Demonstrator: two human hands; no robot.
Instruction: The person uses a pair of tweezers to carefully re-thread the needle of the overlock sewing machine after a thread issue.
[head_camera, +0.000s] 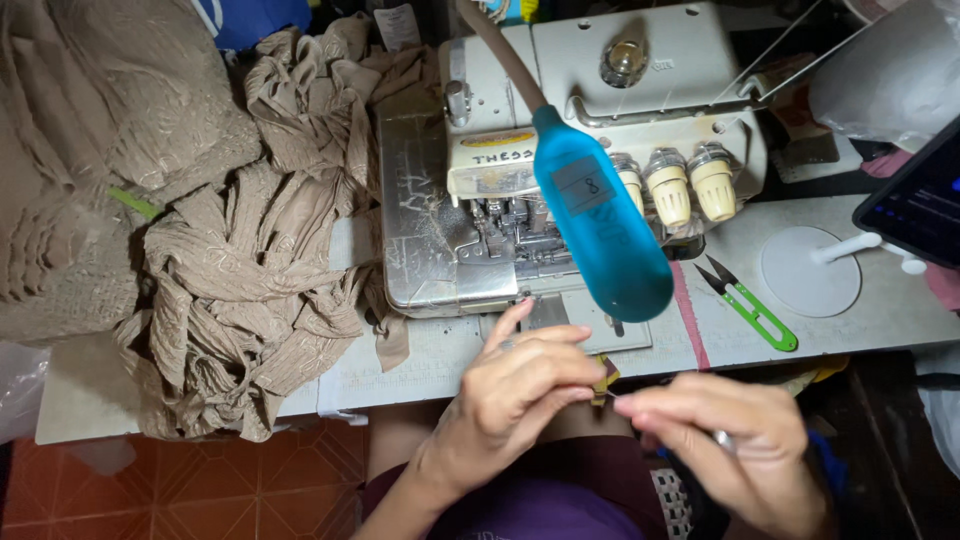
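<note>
Pinching a small scrap at the worktop's edge

Nearest, over the person's lap, the left hand (515, 385) is curled with thumb and fingers nipped on a small brown fabric piece (604, 377), holding it up off the worktop (880, 300). The right hand (735, 435) is closed too, its fingertips meeting just beside the piece, seemingly on a fine thread running to it, though that is too thin to be sure. Beyond them stands the white overlock machine (600, 120), a blue lamp (600, 225) on a bendable neck hung low over the needle area to light it. Green thread snips (750, 305) lie within easy reach on the right. Left of the machine, crumpled tan fabric (250, 270) is heaped.
</note>
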